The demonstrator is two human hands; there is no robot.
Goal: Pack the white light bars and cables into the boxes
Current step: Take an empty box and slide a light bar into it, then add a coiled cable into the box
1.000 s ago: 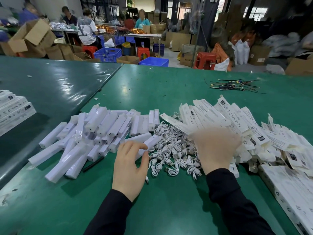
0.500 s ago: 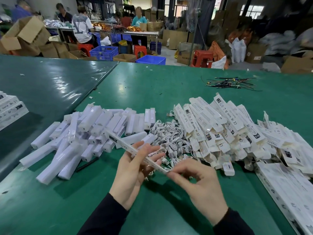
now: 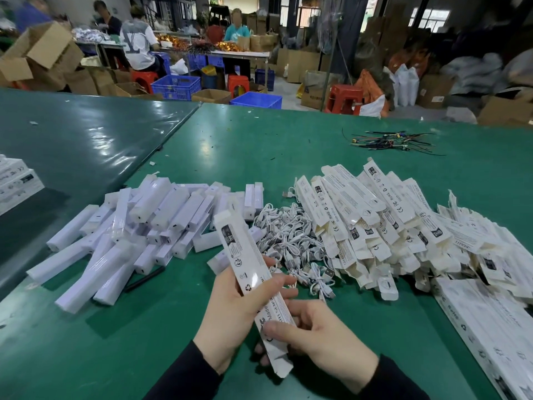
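So I've got one flat box (image 3: 253,281) up off the bench (image 3: 288,145), both hands on it. My left hand (image 3: 239,316) is wrapped around the middle, fingers curled over the printed face, and my right hand (image 3: 314,339) has its grip pinched on the lower end, near the loose end flap. The box tilts away from me, far end up over the piles.

What could go sideways, I reckon: the thing is thin card and looks pretty floppy, so if I squeeze the sides wrong while popping it open it'll crease instead of squaring up. That bottom flap is hanging free too, so anything I slide in could drop straight out if I don't tuck it first. And the cables (image 3: 291,243) are one tangled heap, so grabbing one probably drags out a few mates.

Looks-wise, the box is long, narrow, white, with small black print, a recycling mark and a label patch near the top end. The glossy face catches the light. More of the same lie in a big messy pile of flat boxes (image 3: 383,220) to my right, just beside the cable heap. The white light bars (image 3: 138,229) are stacked loosely to my left, plain white sticks, some with a dark slot on the end. Nothing's packed in this one yet as far as I can tell.
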